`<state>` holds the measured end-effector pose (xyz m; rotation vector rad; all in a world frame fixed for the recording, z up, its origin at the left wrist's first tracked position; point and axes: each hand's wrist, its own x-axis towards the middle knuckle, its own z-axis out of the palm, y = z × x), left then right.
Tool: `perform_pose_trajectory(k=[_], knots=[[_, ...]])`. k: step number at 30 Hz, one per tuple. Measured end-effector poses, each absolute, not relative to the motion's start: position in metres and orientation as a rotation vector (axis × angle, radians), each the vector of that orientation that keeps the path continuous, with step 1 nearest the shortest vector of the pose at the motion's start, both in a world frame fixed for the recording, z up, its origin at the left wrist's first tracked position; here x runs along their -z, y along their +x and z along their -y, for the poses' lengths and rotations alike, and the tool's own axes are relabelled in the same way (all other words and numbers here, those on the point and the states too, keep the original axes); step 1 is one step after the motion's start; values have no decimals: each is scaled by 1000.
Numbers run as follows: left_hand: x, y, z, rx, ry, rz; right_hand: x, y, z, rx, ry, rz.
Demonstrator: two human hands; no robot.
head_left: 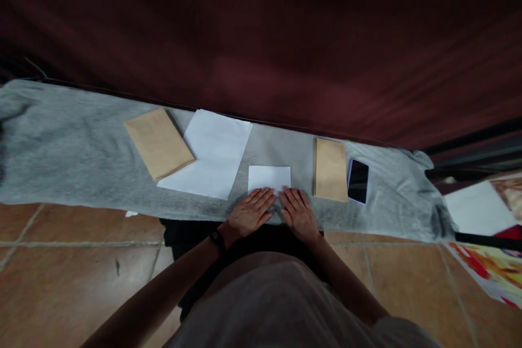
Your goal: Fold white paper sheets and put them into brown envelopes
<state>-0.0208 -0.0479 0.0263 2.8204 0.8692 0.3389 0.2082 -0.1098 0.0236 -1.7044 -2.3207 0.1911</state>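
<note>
A small white sheet of paper (269,176), perhaps folded, lies flat at the near edge of the cloth-covered table. My left hand (252,212) rests on its lower left part with the fingers stretched out. On the lower right part lies my right hand (299,214), also flat, its fingers slightly spread. Both hands cover the sheet's near edge, and the fingertips almost meet. Left of them are larger white sheets (216,152), partly under a stack of brown envelopes (160,143). Another pile of brown envelopes (330,169) sits to the right.
A phone (358,181) with a dark screen lies beside the right envelopes. Grey cloth (81,147) covers the long narrow table. Behind it hangs a dark red curtain (261,54). At far right are a white sheet (479,207) and a colourful printed bag or poster (495,269).
</note>
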Motion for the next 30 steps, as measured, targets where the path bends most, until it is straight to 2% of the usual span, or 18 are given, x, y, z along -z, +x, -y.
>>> perform_pose_trajectory(k=[12,30], knots=[[-26,35,29,-338,2783,-908,-20,205,115,-120,-1717,2286],[-30,38,-18,-301,2728,-928,-21,205,113,-81,-1728,2309]])
